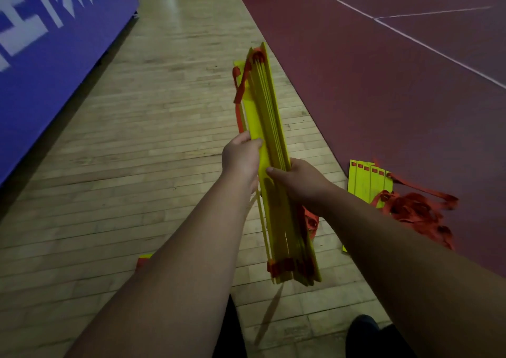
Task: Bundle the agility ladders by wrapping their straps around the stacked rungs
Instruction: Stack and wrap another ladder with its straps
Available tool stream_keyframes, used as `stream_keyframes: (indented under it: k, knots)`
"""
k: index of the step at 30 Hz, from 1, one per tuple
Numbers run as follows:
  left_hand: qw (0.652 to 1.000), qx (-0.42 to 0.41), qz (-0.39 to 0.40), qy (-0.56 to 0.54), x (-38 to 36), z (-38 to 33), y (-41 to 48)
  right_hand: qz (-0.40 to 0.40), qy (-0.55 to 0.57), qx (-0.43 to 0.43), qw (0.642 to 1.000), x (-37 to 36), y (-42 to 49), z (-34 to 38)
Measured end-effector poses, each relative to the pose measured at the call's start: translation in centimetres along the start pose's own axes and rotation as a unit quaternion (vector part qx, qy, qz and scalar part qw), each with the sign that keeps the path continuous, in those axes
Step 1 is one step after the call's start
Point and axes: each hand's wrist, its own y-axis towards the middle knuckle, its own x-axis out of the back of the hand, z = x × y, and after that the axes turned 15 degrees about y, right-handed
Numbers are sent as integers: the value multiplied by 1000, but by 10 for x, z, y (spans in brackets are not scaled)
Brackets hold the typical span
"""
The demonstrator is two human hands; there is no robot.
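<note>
At the far left a blue banner (pixel 54 56) with big white letters stands along the edge of the wooden floor (pixel 164 138), which runs as a pale strip away from the camera. Low on this strip, just beside the left forearm, a small yellow and red piece (pixel 145 257) shows; what it is I cannot tell. Near the middle the left hand (pixel 241 157) grips the stack of yellow rungs (pixel 260 116) from its left side, with the fingers curled round that edge. The stack is held in the air above the wood, its long side pointing away from the person. A red strap (pixel 241 89) hangs in loose loops from the far end of the stack on the left side and goes down toward the left hand, and red webbing (pixel 282 266) crosses the near end. The right hand (pixel 298 178) holds the same stack from the right side, a little nearer to the person, with its thumb laid across the flat yellow face and the other fingers hidden behind the rungs. To the right, on the dark red court (pixel 383 97) close to its border with the wood, a second ladder (pixel 367 182) lies flat with the rungs partly fanned, and a heap of red straps (pixel 416 209) lies against it. White lines (pixel 410 34) cross the court farther away. At the bottom right a dark shoe (pixel 364 327) stands on the wood.
</note>
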Motion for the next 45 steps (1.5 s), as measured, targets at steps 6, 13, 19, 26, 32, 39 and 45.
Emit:
stream_keyframes:
  k: [6,13,19,26,32,39,45]
  knots:
    - [988,-87,38,122,-3,-20,-29,-16,-53,6,998,-4,-1,2]
    - [985,-101,-16,138,13,-21,-17,-99,-106,3,989,10,2,5]
    - [991,-85,-34,94,33,-17,8,-90,-159,-17,983,27,-3,6]
    - [988,19,149,-19,31,-13,5,-12,-123,-15,992,29,-4,-2]
    - [983,-3,164,-78,33,-17,1,42,-88,-22,995,27,-4,1]
    - [981,-29,187,-35,21,-21,-13,1,-75,-15,997,12,0,7]
    - [995,-63,27,68,25,-35,-13,-42,-48,6,998,13,4,3]
